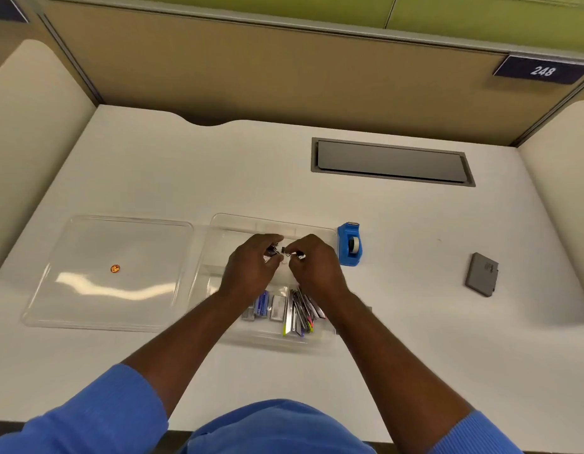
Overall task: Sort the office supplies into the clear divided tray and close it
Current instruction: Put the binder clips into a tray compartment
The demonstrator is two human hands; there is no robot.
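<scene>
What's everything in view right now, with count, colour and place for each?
clear divided tray: one, clear, desk centre, uncovered
lid: one, clear, flat on the desk left of the tray
staple boxes: several, blue and grey, tray's near section
pens and markers: one bundle, mixed colours, tray's near right
binder clips: count unclear, black, over the tray's far section
tape dispenser: one, blue, just right of the tray
flat case: one, grey, desk far right
cable hatch: one, grey, set in the desk
desk: one, white
left grip: pinching clips
right grip: pinching clips
</scene>
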